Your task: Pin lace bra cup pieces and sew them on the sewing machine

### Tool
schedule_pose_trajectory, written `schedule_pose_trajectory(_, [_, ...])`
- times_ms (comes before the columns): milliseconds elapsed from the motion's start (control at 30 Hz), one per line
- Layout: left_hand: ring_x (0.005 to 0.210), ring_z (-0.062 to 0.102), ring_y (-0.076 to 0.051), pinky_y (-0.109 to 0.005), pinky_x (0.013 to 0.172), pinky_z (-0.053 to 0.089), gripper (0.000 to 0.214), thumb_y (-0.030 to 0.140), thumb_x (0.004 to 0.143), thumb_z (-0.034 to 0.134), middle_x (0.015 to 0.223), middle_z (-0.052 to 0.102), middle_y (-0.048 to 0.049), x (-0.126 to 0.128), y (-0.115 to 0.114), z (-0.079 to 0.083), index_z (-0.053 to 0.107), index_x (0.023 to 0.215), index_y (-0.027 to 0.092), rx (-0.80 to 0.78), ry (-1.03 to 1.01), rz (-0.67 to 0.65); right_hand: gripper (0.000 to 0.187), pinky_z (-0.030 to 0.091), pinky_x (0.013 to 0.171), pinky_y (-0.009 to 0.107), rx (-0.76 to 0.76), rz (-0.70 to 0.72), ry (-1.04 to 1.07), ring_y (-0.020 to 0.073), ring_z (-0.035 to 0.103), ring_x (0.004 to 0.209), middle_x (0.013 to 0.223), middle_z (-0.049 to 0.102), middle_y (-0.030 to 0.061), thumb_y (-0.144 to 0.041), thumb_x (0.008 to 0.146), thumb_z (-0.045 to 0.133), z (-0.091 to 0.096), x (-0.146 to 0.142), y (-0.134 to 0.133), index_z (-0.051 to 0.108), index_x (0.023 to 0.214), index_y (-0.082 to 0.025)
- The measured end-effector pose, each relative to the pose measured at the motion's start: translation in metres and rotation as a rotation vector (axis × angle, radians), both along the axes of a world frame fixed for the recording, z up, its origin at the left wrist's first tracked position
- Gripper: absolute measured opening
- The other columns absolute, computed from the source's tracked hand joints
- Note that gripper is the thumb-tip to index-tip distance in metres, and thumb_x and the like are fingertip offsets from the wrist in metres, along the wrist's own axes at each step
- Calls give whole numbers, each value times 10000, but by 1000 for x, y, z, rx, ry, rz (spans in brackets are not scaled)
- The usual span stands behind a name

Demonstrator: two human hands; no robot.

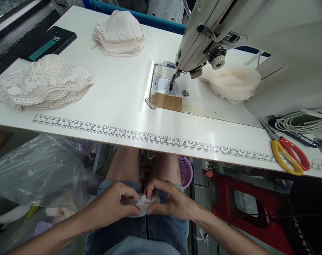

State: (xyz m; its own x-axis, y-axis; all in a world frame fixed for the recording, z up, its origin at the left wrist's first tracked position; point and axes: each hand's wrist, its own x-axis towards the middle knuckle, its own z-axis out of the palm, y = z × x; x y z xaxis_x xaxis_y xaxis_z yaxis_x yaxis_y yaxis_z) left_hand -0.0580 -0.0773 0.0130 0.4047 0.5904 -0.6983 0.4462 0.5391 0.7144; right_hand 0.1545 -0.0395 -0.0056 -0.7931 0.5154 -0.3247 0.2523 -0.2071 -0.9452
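Note:
Over my lap, a small piece of white lace fabric (145,202) is held between both hands. My left hand (121,202) pinches its left side with thumb and forefinger. The right side is gripped by the thumb and bent fingers of my right hand (165,200). A dark stitched line seems to run across the lace. Beyond the hands, the sewing machine (203,39) stands on the white table (118,95), its presser foot over the needle plate. Nothing lies under the foot.
Lace pieces (49,83) are stacked at left, with another cream stack (121,33) behind. Sheer beige fabric (232,81) sits under the machine arm. Scissors (283,150) lie near the right front edge, beside coiled cord (304,120). A black phone-like object (50,42) rests at back left.

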Motion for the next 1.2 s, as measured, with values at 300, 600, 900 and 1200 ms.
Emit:
schedule_pose_trajectory(300, [548, 320, -94, -204, 495, 214, 153, 262, 689, 602, 558, 340, 58, 2, -1, -1, 544, 596, 154, 0, -25, 9, 310, 351, 613, 204, -142, -18, -12, 103, 450, 679, 730, 521, -16, -420, 720, 717, -2, -8, 0, 590, 816, -154])
schedule_pose_trajectory(600, [536, 267, -87, -221, 482, 172, 278, 279, 679, 627, 547, 270, 61, 0, 0, 2, 427, 522, 166, 3, 4, -2, 344, 354, 596, 214, -220, -84, -10, 99, 440, 638, 675, 515, -9, -464, 731, 689, -2, -12, 1, 587, 719, -136])
schedule_pose_trajectory(900, [533, 314, -89, -203, 486, 201, 199, 272, 674, 643, 538, 327, 63, 2, 0, 6, 535, 558, 153, -32, 8, 25, 326, 337, 572, 212, -276, -174, 7, 89, 428, 627, 678, 496, -19, -392, 707, 724, 1, -13, -4, 526, 715, -133])
schedule_pose_trajectory(1200, [671, 542, -142, -187, 592, 360, 142, 221, 667, 663, 683, 621, 29, 2, -2, 6, 715, 784, 157, -81, -88, 97, 356, 365, 586, 199, -533, -201, 54, 74, 488, 616, 682, 567, -10, -363, 647, 778, 1, -13, -3, 625, 834, -102])
